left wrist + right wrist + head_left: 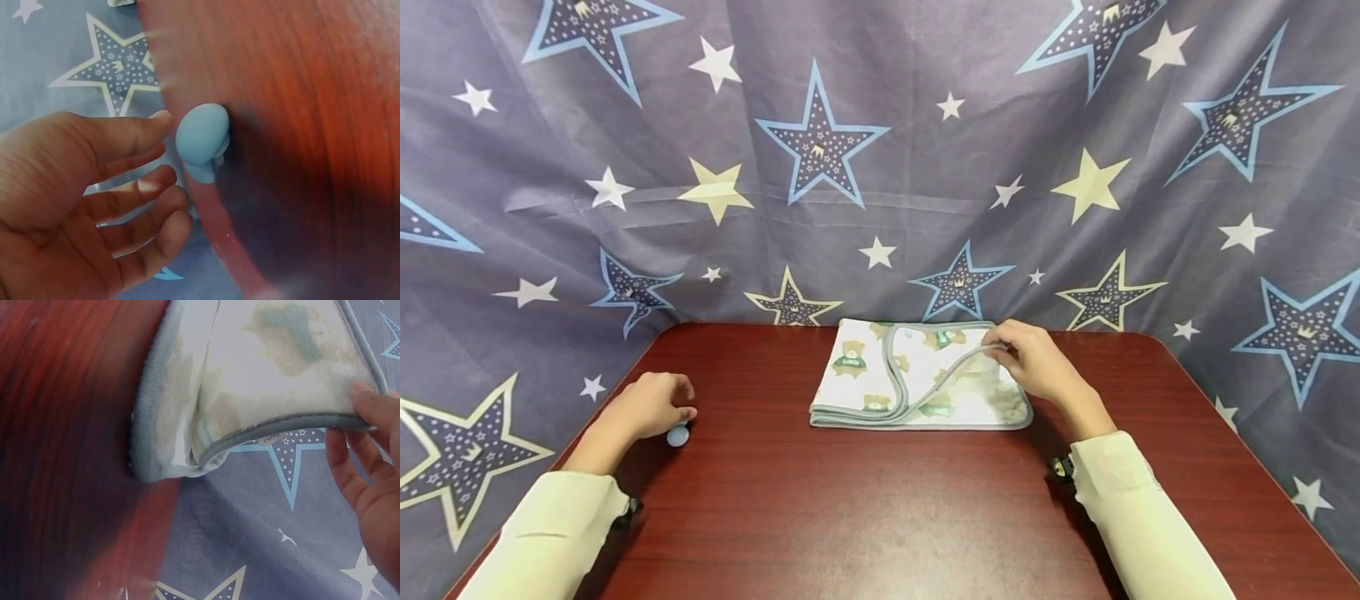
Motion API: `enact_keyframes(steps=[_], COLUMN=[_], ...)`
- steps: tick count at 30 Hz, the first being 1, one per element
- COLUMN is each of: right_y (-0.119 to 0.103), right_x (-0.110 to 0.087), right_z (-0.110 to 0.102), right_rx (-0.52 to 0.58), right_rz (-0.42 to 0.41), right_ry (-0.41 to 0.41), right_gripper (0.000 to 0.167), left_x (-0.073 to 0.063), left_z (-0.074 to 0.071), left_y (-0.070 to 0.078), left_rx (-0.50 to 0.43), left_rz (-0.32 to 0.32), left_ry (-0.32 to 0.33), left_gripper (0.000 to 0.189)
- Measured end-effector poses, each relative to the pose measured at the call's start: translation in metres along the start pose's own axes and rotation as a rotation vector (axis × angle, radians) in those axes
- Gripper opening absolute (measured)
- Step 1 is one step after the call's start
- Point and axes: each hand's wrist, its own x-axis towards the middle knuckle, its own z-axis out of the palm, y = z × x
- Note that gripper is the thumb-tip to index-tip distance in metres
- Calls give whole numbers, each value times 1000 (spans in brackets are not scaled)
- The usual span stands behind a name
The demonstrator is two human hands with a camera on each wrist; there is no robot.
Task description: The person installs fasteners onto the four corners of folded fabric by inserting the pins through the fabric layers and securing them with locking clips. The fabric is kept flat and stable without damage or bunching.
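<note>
A folded white cloth mat [857,375] with a bear print and grey-green edging lies at the back middle of the table. My right hand [1033,362] pinches the corner of its top layer between thumb and fingers and raises it, so the layer beneath shows. In the right wrist view the lifted flap [287,375] stretches up to my fingertips. At the left side my left hand [651,404], fingers loosely bent, is beside a small light blue piece [203,134] with a rounded cap, a short pale stem and a second blue part below. The thumb tip is near the cap.
The dark red wooden table [850,517] has rounded back corners. Right behind it hangs a grey-blue curtain [910,225] printed with stars, which also runs along both sides. A small printed label [272,439] shows under the mat's lifted edge.
</note>
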Motion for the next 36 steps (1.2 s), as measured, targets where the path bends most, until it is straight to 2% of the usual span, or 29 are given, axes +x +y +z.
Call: enact_keyframes(steps=[6, 8, 16, 23, 30, 36], right_y=[1, 1, 1, 2, 0, -1], right_x=[-1, -1, -2, -2, -2, -1], right_z=[0, 0, 1, 1, 1, -1], right_rx=[1, 2, 0, 5, 8, -1], right_rz=[-1, -4, 1, 9, 13, 9], right_ry=[-3, -2, 6, 9, 12, 8], right_gripper=[22, 22, 22, 20, 19, 21], left_x=[-1, -1, 3, 8, 9, 17], left_z=[5, 6, 13, 16, 14, 13], left_y=[1, 1, 2, 3, 2, 2], left_rx=[-6, -1, -5, 8, 7, -36], left_rz=[-30, -22, 57, 148, 170, 189], left_ry=[-17, -14, 30, 4, -24, -11], left_gripper=[22, 21, 15, 11, 18, 17])
